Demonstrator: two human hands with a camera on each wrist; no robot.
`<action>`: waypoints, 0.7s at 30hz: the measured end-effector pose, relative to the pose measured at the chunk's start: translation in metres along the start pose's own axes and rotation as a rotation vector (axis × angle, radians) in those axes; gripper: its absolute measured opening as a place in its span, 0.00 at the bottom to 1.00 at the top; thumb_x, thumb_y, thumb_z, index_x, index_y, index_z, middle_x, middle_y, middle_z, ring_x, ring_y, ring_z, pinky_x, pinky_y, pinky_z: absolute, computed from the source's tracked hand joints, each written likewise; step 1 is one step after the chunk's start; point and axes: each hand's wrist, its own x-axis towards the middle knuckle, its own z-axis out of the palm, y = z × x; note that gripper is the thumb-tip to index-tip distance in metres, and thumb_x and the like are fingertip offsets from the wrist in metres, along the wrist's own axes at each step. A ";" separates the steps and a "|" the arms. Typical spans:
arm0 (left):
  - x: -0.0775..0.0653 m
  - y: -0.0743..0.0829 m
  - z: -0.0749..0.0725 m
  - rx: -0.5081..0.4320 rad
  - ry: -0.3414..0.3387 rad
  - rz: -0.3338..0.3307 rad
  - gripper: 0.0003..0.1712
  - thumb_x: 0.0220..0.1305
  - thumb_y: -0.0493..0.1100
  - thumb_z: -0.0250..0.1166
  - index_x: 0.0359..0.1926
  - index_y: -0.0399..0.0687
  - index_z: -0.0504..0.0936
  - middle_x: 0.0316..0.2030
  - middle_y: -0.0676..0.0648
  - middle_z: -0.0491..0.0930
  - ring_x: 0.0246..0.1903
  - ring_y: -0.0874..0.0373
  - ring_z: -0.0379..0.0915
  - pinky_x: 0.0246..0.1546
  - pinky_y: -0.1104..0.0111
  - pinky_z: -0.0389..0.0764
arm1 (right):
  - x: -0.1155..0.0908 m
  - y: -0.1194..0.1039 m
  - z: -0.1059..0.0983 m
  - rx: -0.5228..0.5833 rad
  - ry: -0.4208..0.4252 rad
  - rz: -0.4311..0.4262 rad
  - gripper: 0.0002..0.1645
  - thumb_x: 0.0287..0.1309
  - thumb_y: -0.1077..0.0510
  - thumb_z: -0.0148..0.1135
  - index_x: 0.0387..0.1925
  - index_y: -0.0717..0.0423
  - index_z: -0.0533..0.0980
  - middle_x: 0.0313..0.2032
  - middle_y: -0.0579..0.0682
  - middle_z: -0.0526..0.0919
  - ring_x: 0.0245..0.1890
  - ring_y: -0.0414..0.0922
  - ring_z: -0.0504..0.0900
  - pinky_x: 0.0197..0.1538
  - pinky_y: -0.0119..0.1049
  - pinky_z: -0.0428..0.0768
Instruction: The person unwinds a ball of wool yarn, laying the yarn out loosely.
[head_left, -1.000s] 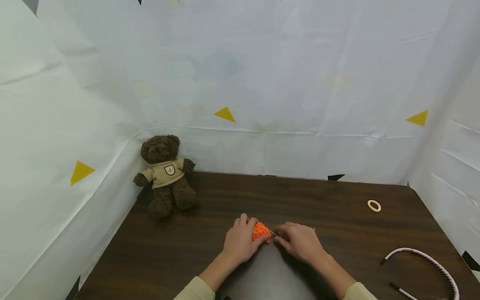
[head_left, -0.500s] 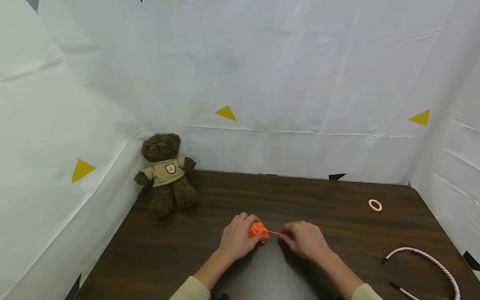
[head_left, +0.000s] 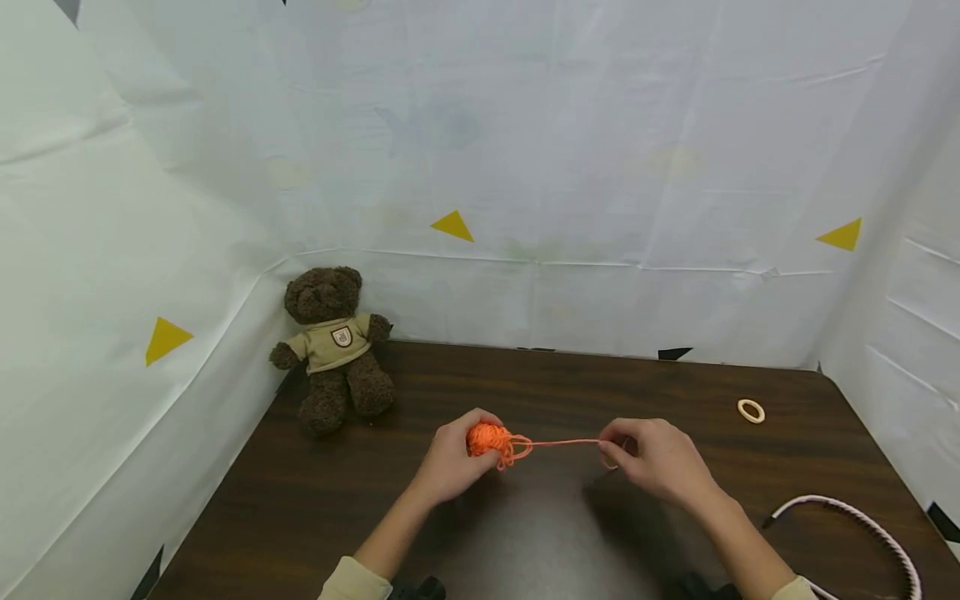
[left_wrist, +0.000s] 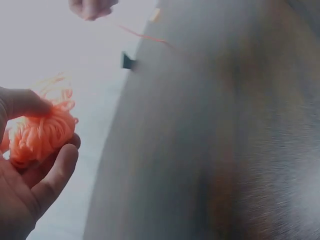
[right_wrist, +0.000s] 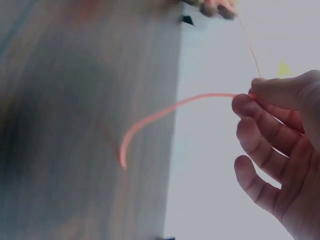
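My left hand [head_left: 451, 463] grips a bundle of orange yarn [head_left: 489, 439] above the table, thumb on one side and fingers curled round the other. In the left wrist view the yarn bundle [left_wrist: 44, 131] shows loose loops at its top. A single strand [head_left: 566, 442] runs straight from the bundle to my right hand [head_left: 663, 460]. There the thumb and forefinger pinch it, as the right wrist view shows, and the strand's loose end [right_wrist: 165, 114] hangs in a curve past the fingertips. The other right fingers are loosely bent.
A brown teddy bear [head_left: 330, 350] in a beige shirt sits at the back left of the dark wooden table [head_left: 600, 387]. At the right lie a pale ring [head_left: 751, 411] and a white braided headband [head_left: 877, 529]. White sheeting [head_left: 585, 308] stands behind and beside the table.
My hands have moved apart and up: the left one leftward with the yarn bundle, the right one rightward. The strand between them has grown longer, and its loose end now shows.
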 end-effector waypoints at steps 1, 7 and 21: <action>0.000 0.001 -0.004 -0.046 -0.005 0.003 0.19 0.57 0.35 0.70 0.49 0.55 0.80 0.38 0.53 0.79 0.28 0.59 0.72 0.25 0.68 0.76 | -0.001 0.002 -0.005 0.003 0.002 -0.001 0.05 0.60 0.52 0.68 0.30 0.36 0.81 0.20 0.27 0.78 0.20 0.31 0.73 0.26 0.32 0.70; -0.003 0.007 -0.025 -0.193 0.002 -0.010 0.21 0.58 0.35 0.71 0.52 0.54 0.80 0.41 0.49 0.80 0.32 0.57 0.74 0.26 0.67 0.77 | -0.011 0.020 -0.028 -0.008 0.002 0.015 0.04 0.61 0.49 0.67 0.33 0.43 0.83 0.22 0.29 0.77 0.21 0.32 0.73 0.26 0.32 0.70; -0.010 0.005 -0.056 -0.185 0.043 -0.047 0.20 0.61 0.35 0.69 0.51 0.59 0.80 0.43 0.51 0.80 0.37 0.53 0.77 0.33 0.63 0.81 | -0.034 0.062 -0.071 -0.061 -0.024 0.188 0.09 0.61 0.44 0.66 0.33 0.43 0.83 0.27 0.34 0.82 0.31 0.39 0.79 0.32 0.41 0.72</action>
